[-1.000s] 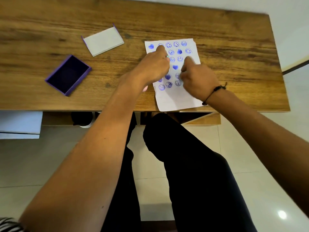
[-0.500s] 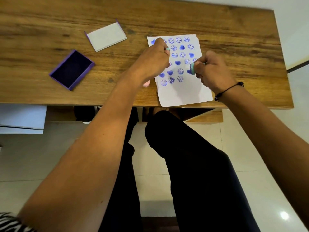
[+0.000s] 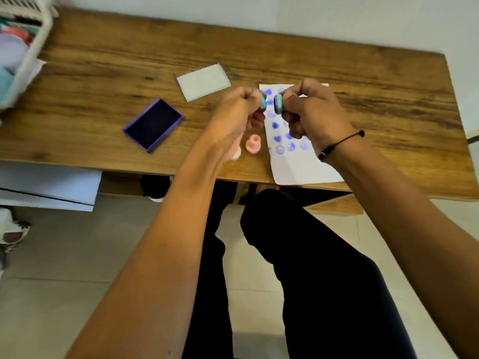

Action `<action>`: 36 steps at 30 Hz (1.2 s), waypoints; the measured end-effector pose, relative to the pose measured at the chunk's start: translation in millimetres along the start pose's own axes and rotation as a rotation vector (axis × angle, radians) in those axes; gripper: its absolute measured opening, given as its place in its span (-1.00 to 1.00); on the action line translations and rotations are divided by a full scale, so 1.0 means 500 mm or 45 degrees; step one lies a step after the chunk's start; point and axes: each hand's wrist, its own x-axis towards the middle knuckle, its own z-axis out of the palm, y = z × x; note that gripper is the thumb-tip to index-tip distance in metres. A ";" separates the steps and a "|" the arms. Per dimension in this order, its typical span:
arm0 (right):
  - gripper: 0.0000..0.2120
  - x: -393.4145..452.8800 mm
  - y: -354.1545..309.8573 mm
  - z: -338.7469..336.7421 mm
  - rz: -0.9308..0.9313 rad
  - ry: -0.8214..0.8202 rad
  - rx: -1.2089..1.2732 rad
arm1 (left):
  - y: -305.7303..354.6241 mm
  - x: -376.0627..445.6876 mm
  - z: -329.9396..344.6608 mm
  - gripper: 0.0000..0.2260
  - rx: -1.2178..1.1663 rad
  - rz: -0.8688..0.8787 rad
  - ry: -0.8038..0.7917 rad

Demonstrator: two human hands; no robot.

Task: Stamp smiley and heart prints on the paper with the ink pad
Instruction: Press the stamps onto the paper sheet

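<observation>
The white paper [image 3: 300, 164] lies near the table's front edge, covered with several purple smiley and heart prints. Both hands are raised above it. My left hand [image 3: 237, 112] grips a teal stamp [image 3: 262, 101], and my right hand [image 3: 315, 112] grips a second teal stamp [image 3: 278, 104] whose inked face points left. The two stamps face each other, a small gap apart. The open purple ink pad [image 3: 153, 124] sits to the left on the wooden table [image 3: 103, 73]. A pink stamp [image 3: 253, 144] stands beside the paper's left edge.
The ink pad's lid [image 3: 203, 82] lies upside down behind the pad. A white basket [image 3: 23, 42] with items stands at the far left corner. A small white object [image 3: 236, 154] peeks out below my left wrist. The table's front edge runs just below the paper.
Both hands have lifted off the paper and come together above it, each with a stamp. The view has shifted, so the basket and pink stamp now show.
</observation>
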 end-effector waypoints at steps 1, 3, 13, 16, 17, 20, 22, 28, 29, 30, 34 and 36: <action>-0.74 0.000 -0.011 0.014 -0.024 -0.012 0.021 | 0.001 -0.010 -0.008 -0.80 -0.090 -0.006 -0.022; -0.76 0.000 -0.025 0.038 -0.078 -0.028 -0.015 | 0.000 -0.023 -0.025 -0.80 -0.156 0.013 -0.046; -0.94 -0.006 -0.048 0.113 -0.385 -0.122 -0.492 | -0.004 -0.044 -0.101 -0.84 -0.314 0.091 -0.013; -0.92 -0.008 -0.047 0.127 -0.387 -0.090 -0.456 | -0.005 -0.046 -0.102 -0.86 -0.367 0.071 0.014; -0.92 -0.007 -0.047 0.128 -0.383 -0.086 -0.457 | -0.006 -0.046 -0.102 -0.86 -0.367 0.068 0.025; -0.92 -0.004 -0.049 0.130 -0.403 -0.111 -0.512 | -0.009 -0.042 -0.104 -0.86 -0.351 0.068 0.041; -0.92 -0.007 -0.049 0.136 -0.443 -0.087 -0.545 | -0.010 -0.039 -0.106 -0.86 -0.380 0.052 0.039; -0.91 -0.004 -0.035 0.157 -0.474 0.006 -0.571 | -0.017 -0.031 -0.111 -0.83 -0.421 -0.051 0.088; -0.87 0.006 -0.032 0.154 -0.461 -0.032 -0.656 | -0.020 -0.025 -0.111 -0.81 -0.265 -0.099 0.137; -0.85 0.020 -0.026 0.152 -0.443 -0.083 -0.790 | -0.025 -0.018 -0.110 -0.79 -0.053 -0.150 0.208; -0.78 0.069 -0.003 0.154 -0.422 -0.228 -1.343 | -0.039 0.007 -0.114 -0.78 0.186 -0.183 0.526; -0.73 0.075 0.004 0.164 -0.462 -0.256 -1.535 | -0.038 0.009 -0.118 -0.76 0.143 -0.174 0.534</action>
